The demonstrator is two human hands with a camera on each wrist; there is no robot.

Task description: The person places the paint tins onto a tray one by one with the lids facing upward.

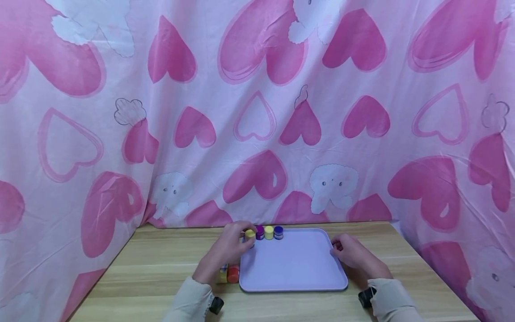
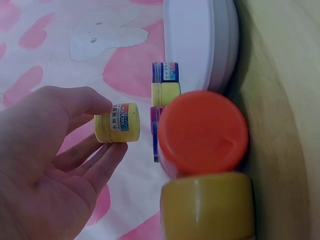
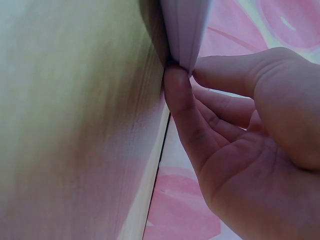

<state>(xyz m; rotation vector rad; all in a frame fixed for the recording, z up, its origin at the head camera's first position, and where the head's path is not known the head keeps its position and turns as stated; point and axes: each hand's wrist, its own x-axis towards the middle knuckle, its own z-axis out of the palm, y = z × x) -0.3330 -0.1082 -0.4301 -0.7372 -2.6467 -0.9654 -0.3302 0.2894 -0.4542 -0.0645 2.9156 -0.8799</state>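
My left hand [image 1: 231, 243] pinches a small yellow paint jar [image 2: 118, 123] between thumb and fingers, held above the tray's far left corner. The jar lies sideways in the left wrist view, its printed label showing. Beside it on the pale lilac tray [image 1: 293, 264] stand a magenta jar [image 1: 259, 232], another yellow jar [image 1: 268, 232] and a blue jar [image 1: 278, 232] in a row. A further blue jar [image 2: 156, 142] shows at the row's near end in the left wrist view, partly hidden. My right hand [image 1: 351, 251] grips the tray's right rim, thumb above and a finger below.
Left of the tray, on the wooden table [image 1: 153, 277], an orange-red lidded jar [image 1: 233, 274] and a yellow jar [image 1: 222, 275] stand close together near my left wrist. A pink heart-patterned curtain [image 1: 257, 112] hangs behind the table and along its sides.
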